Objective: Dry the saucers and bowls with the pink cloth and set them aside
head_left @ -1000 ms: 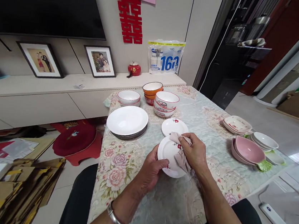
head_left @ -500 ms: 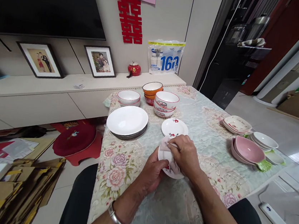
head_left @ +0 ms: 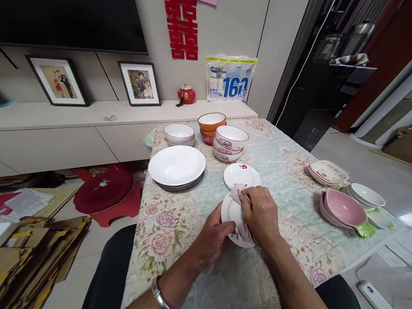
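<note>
My left hand (head_left: 216,234) grips the near-left edge of a small white plate (head_left: 229,212) with a red flower pattern, its thumb lying over the face. The plate is tilted up above the table. In my right hand (head_left: 260,214) a pale pink cloth (head_left: 238,192) is bunched and pressed on the plate's right side; the fingers are closed on it and partly hidden. Just beyond lies a small stack of flowered plates (head_left: 241,174). A stack of large white plates (head_left: 177,165) sits to the left of it.
Behind stand white-and-red bowls (head_left: 228,149), orange bowls (head_left: 211,121) and shallow white bowls (head_left: 178,132). Pink leaf-shaped bowls (head_left: 344,208), square dishes (head_left: 327,171) and small white bowls (head_left: 368,195) sit near the right edge of the flowered tablecloth (head_left: 162,239).
My right hand and the cloth have shifted slightly right across the plate, uncovering more of its upper left face. My left hand keeps its hold. The view has shifted slightly.
</note>
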`<state>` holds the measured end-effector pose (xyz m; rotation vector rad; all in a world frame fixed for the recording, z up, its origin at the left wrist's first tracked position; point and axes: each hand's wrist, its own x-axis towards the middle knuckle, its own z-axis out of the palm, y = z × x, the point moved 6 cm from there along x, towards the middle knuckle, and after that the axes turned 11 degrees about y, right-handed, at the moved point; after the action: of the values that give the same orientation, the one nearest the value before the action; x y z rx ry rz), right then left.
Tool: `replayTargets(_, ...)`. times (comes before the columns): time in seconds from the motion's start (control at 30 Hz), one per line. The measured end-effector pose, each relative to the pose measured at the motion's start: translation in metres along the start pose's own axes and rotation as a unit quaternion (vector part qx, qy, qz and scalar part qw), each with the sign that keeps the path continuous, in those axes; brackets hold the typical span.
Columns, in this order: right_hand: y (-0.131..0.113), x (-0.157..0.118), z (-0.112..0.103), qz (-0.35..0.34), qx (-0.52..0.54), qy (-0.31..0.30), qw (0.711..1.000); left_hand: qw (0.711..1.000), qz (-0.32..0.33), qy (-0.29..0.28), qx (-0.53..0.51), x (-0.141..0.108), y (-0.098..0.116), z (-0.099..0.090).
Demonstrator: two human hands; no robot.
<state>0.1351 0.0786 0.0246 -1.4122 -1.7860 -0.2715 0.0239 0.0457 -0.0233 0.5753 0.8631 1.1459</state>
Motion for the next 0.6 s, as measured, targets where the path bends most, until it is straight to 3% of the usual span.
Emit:
replayTargets(0.17, -0.019, 0.002, -0.002, -0.066, 0.185, -0.05, 0.979, 1.0, -0.012, 0.023, -0.002, 0.002, -0.006, -0.005)
replayTargets(0.27, -0.015, 0.004, -0.003, -0.059, 0.205, -0.047, 0.976, 1.0, -0.011, 0.018, 0.004, 0.002, -0.006, -0.006)
replayTargets(0.37, 0.004, 0.006, -0.002, 0.016, 0.186, -0.021, 0.982, 1.0, -0.008, 0.001, 0.01, 0.001, -0.004, -0.003)
replayTargets(0.5, 0.032, 0.003, 0.007, 0.181, 0.209, -0.06, 0.959, 1.0, -0.002, -0.008, 0.011, -0.001, 0.0, -0.002)
replayTargets(0.6, 0.042, 0.001, 0.005, 0.246, 0.188, -0.031, 0.95, 1.0, 0.021, -0.011, 0.003, -0.001, 0.004, -0.004)
